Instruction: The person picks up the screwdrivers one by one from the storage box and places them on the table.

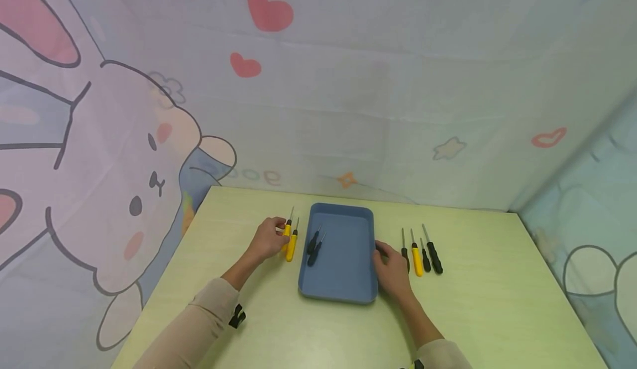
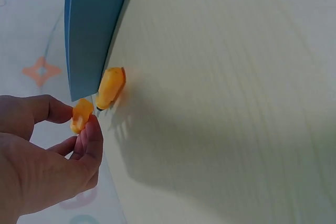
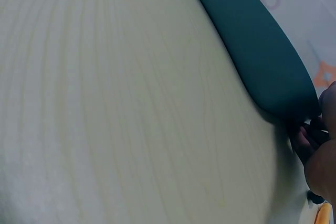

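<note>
In the head view my left hand (image 1: 269, 239) pinches a yellow-handled screwdriver (image 1: 287, 229) between thumb and fingers. Beside it on the table lies a second yellow screwdriver (image 1: 292, 247). The left wrist view shows the pinched handle (image 2: 81, 115) end-on, near the tray's outer wall. Two small black screwdrivers (image 1: 314, 253) rest inside the blue tray (image 1: 343, 297), along its left side. At the tray's right edge, my right hand (image 1: 393, 272) holds the rim; its fingers are partly hidden in the right wrist view, low against the tray wall (image 3: 262, 51).
Right of the right hand lies a row of several screwdrivers: black ones, such as the large black screwdriver (image 1: 434, 255), and one yellow screwdriver (image 1: 417, 258). The pale wood-grain table (image 1: 497, 291) ends at a printed cloth backdrop (image 1: 398, 81) behind and at both sides.
</note>
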Demonstrator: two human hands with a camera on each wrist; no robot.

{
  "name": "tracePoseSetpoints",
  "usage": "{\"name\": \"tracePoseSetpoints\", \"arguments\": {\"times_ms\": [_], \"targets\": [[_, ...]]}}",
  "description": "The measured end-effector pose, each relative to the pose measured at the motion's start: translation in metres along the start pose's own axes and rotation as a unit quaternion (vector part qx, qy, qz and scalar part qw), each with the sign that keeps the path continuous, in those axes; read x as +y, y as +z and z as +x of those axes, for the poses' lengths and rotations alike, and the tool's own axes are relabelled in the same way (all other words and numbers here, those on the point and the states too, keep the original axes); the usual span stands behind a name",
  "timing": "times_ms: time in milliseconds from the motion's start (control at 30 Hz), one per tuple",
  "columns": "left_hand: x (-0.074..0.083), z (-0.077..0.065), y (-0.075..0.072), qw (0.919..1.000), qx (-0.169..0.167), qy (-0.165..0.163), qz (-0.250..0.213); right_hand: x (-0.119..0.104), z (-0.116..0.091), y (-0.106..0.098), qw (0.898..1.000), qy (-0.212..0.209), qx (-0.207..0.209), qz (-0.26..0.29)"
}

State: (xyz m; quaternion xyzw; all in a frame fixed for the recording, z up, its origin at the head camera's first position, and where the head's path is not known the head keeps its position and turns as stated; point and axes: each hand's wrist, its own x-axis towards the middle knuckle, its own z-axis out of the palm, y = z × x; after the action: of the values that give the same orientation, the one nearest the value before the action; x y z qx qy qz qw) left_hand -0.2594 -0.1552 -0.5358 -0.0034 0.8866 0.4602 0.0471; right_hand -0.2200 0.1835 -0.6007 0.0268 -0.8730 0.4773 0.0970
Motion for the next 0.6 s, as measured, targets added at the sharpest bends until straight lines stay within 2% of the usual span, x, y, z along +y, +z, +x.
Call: {"name": "tracePoseSetpoints", "arguments": {"times_ms": [400,600], "targets": [[-0.018,0.004,-0.002,0.9955,0.011,0.029,0.09,-0.002,-0.001,0.001,1.0,-0.005,0.003,0.006],[-0.022,0.006,0.0,0.9929,0.011,0.025,0.116,-0.001,-0.001,0.001,1.0,-0.007,0.007,0.001]]}}
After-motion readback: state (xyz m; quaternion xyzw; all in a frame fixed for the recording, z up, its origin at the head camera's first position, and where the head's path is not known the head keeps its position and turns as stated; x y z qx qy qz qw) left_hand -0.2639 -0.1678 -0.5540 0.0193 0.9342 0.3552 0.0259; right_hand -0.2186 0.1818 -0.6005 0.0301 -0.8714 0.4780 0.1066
